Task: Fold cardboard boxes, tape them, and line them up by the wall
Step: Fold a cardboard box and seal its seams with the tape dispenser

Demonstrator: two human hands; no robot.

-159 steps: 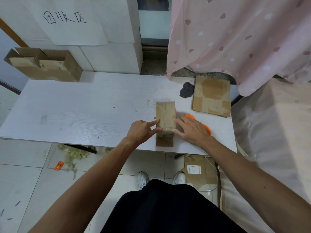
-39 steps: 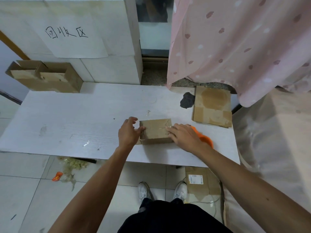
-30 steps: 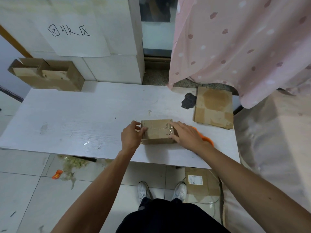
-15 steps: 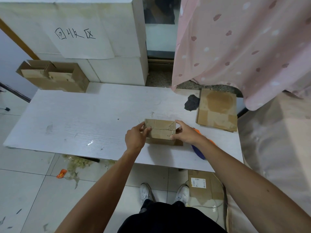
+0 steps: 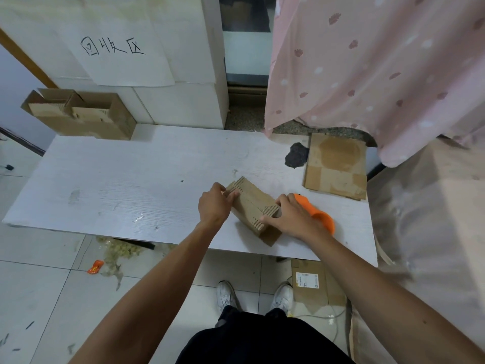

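- White-painted blocks form the wall (image 5: 170, 106) at the far side, with a paper sheet (image 5: 123, 48) of handwritten characters stuck on it; a pink spotted curtain (image 5: 367, 64) hangs to the right.
- Against that wall, at the far left corner of the bench (image 5: 126, 185), stand two open cardboard boxes (image 5: 84, 114), side by side and touching, flaps up.
- Near the front edge of the bench, right of centre, is the small cardboard box (image 5: 253, 204) — turned at a slant, one end pointing far-left, the other near-right.
- The left hand (image 5: 214, 206) grips the far-left end, its fingers curled over the top edge.
- The right hand (image 5: 291, 218) holds the near-right end, fingers wrapped against the end face and thumb along the side.
- The box seems raised a little on its far side, though whether its near corner rests on the bench is hard to tell.
- Just behind the right hand lies an orange tape dispenser (image 5: 320, 215), partly hidden by the wrist.
- At the far right of the bench sits a stack of flat cardboard (image 5: 336, 166), beside a dark patch (image 5: 296, 155) in the surface.
- Below, on the tiled floor (image 5: 39, 285) — an orange scrap (image 5: 95, 266), some pale litter (image 5: 120, 249), a labelled carton (image 5: 311, 283) and the person's white shoes (image 5: 226, 295).
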